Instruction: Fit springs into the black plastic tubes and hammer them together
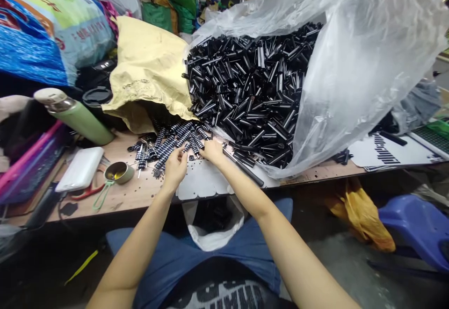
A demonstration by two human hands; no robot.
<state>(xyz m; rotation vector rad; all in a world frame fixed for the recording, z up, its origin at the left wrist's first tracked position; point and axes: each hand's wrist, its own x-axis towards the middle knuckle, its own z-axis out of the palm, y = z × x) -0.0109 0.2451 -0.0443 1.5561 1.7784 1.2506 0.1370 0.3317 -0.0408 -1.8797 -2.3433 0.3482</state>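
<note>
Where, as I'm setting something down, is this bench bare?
The bench is mostly bare between the metal cup and pale sheet; so is that sheet, between left hand and right forearm. Crowded: striped pieces and black tubes beyond.

Coil pcs point(167, 148) metal-lookg, tubes point(261, 58) glossy, clr bag point(345, 70) plastic, tbl point(140, 189) matt wood-look.

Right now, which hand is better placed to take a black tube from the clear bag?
Probably the right hand: it is nearer the black tubes in the clear bag. The left hand is farther off, beside the ridged pieces.
</note>
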